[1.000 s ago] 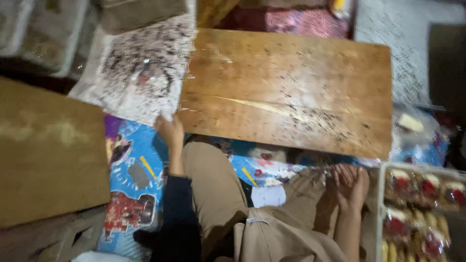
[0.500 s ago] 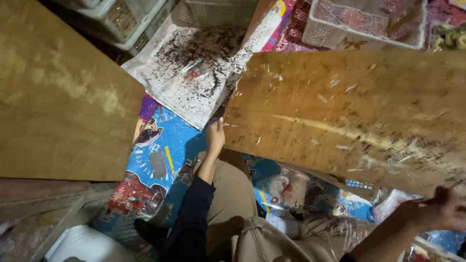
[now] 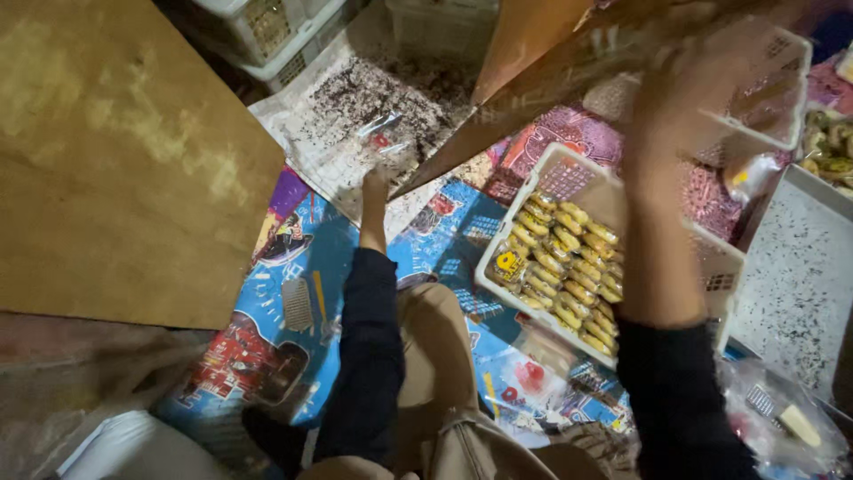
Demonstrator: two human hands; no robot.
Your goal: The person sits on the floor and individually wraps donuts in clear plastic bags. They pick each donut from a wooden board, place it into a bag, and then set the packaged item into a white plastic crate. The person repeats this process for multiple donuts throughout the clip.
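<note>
Leftmost, a large flat brown wooden board [image 3: 115, 160] fills the upper left and lies clear of your hands. Next to it, your left hand [image 3: 376, 185] reaches forward from a dark sleeve, fingers curled at the low corner of a second, tilted brown wooden board [image 3: 569, 62]; how tight that hold is I cannot tell, since the corner hides the fingertips. Just beyond that hand lies a white sheet strewn with dark crumbs [image 3: 373, 116], and under your arm a colourful printed floor mat [image 3: 293, 267] with a small comb-like tool on it. The tilted board has its long axis running from that low corner near your left hand up and to the right, its raised end toward the top right. Your right hand [image 3: 684, 98] is lifted high against that raised part, blurred, so its opening cannot be read. Below your right forearm sits a white plastic crate of yellow wrapped snacks [image 3: 555, 258], and further right a grey speckled slab [image 3: 800, 276].
</note>
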